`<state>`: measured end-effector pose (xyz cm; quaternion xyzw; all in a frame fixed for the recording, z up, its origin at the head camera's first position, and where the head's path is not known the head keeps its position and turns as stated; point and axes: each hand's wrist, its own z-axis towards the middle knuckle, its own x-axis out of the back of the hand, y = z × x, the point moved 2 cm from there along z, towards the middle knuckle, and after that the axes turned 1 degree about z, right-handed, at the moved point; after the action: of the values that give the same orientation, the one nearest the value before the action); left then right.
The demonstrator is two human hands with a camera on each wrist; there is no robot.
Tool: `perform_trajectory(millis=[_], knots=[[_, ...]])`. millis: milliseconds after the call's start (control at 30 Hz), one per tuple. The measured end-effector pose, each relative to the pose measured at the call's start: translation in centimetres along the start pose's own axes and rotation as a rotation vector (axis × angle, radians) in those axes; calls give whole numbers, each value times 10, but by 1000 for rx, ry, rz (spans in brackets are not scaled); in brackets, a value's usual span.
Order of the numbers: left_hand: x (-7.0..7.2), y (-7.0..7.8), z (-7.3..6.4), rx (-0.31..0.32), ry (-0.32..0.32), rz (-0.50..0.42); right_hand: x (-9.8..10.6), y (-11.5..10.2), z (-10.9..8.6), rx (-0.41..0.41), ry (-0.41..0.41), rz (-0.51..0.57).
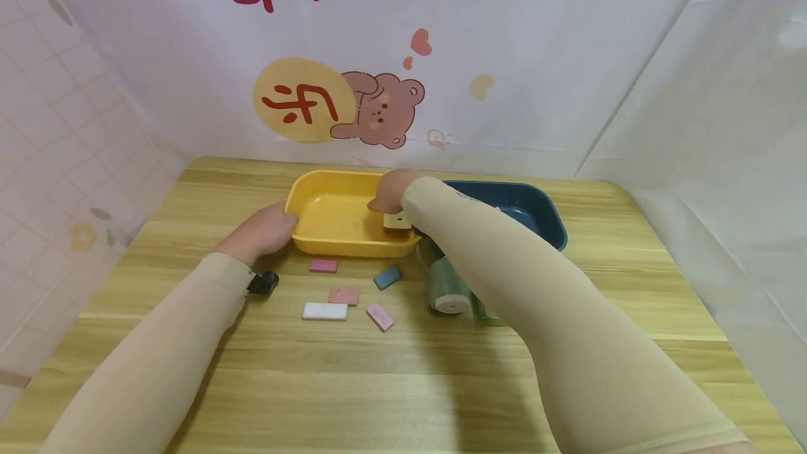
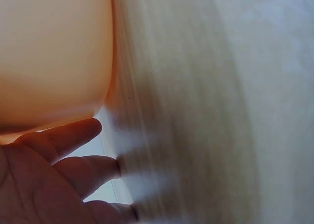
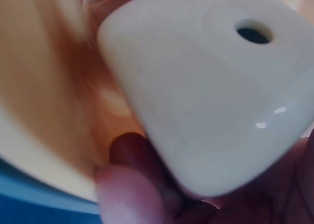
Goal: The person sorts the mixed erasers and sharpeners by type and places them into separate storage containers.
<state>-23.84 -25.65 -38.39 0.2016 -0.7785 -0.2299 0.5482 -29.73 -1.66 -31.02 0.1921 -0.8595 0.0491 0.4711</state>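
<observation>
My left hand (image 1: 267, 228) is at the left end of a yellow plastic basin (image 1: 343, 248), with the thumb over its rim. In the left wrist view, the other fingers (image 2: 88, 172) stretch along the outside of the basin, fairly straight. Inside the basin's right end, my right hand (image 1: 394, 189) holds a white, glossy block-like object (image 3: 196, 96) with rounded corners and a small round hole. The right wrist view shows fingertips curled against its lower side; its far side is hidden, and its exact kind cannot be told.
A dark blue basin (image 1: 546, 212) stands right of the yellow one, partly behind my right forearm. In front lie pink pieces (image 1: 323, 266), a blue piece (image 1: 387, 277) and a white bar (image 1: 324, 311). A grey-green cylinder (image 1: 446, 282) lies near a green item (image 1: 488, 314). A patterned curtain hangs behind.
</observation>
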Motion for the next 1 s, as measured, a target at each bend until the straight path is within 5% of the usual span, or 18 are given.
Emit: perform_trajectory(millis=[300, 500, 1000], knots=[[-1, -2, 2, 4, 4, 19, 2, 0, -3, -47, -4, 77], [-1, -3, 3, 3, 7, 16, 4, 6, -2, 2, 49, 38], [-1, -3, 1, 10, -6, 12, 14, 51, -20, -9, 117, 90]])
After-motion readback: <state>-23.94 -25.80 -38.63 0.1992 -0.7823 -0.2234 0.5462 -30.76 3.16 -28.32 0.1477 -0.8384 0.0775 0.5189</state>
